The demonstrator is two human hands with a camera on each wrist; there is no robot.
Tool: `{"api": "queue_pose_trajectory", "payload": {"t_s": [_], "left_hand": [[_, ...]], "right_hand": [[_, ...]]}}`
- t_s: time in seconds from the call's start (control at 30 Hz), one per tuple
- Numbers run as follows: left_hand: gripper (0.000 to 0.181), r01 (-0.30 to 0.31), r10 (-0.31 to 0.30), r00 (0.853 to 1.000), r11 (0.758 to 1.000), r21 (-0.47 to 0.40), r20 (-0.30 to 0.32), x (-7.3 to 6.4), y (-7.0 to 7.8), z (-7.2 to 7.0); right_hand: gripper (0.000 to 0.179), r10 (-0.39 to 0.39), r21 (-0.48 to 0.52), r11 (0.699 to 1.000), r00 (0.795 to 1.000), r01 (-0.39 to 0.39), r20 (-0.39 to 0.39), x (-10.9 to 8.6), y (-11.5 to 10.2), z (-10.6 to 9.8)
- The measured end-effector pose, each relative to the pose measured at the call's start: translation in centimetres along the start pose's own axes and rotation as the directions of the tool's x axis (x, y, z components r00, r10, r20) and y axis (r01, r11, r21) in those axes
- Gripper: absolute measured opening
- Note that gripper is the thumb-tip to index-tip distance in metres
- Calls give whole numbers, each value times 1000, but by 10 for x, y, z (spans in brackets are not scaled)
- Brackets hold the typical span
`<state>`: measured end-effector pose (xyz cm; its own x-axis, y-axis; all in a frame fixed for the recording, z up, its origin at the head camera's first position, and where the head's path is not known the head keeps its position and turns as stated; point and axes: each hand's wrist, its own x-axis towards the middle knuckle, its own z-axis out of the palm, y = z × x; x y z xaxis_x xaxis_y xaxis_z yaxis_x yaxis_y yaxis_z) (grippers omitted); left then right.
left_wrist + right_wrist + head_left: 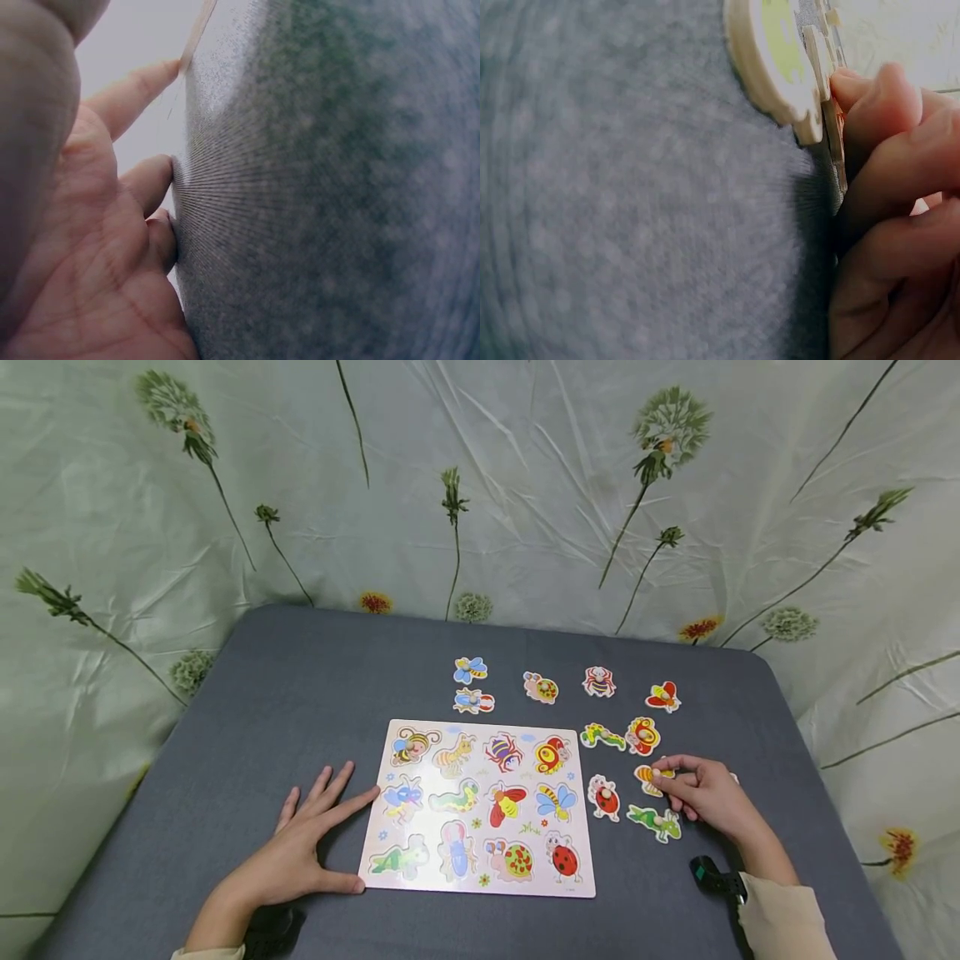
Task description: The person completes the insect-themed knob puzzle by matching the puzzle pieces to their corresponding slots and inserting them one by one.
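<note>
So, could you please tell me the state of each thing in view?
Puzzle board: lying flat
Left hand: spread, touching the puzzle board's left edge
Right hand: pinching the orange-striped piece
Orange-striped piece: pinched
Bee piece: apparently seated in the puzzle board
Other loose pieces: outside the puzzle board

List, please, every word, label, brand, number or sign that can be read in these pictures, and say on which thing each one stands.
No text can be read in any view.
Puzzle board: a tiny mark near its lower right corner, too small to read.
Loose puzzle pieces: insect and other animal pictures, no readable lettering.
Flowered cloth: no lettering visible.
</note>
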<state>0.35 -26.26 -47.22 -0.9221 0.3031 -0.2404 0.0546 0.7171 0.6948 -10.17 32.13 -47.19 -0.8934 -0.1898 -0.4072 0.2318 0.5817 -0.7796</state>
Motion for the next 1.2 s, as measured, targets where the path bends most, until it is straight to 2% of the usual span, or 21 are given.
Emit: {"api": "queue_pose_trajectory", "payload": {"t_s": [0.3, 0.5, 0.7, 0.97, 1.2], "left_hand": [[116, -12, 12, 1000, 1000, 1, -11, -1, -2, 2], [116, -14, 14, 1000, 1000, -6, -12, 0, -2, 1], [116, -13, 13, 1000, 1000, -3, -10, -1, -1, 1], [115, -14, 14, 1000, 1000, 0, -12, -1, -2, 2], [115, -2, 2, 1000, 1000, 0, -11, 0, -3, 2]], "right_hand": [[39, -30, -4, 1000, 999, 29, -20, 3, -13, 4], [36, -96, 20, 995, 995, 95, 23, 11, -29, 12], [32, -178, 15, 984, 982, 177, 68, 22, -41, 23], [31, -202, 24, 979, 973, 201, 110, 34, -61, 36], [28, -257, 87, 965, 953, 246, 158, 47, -80, 55]]}}
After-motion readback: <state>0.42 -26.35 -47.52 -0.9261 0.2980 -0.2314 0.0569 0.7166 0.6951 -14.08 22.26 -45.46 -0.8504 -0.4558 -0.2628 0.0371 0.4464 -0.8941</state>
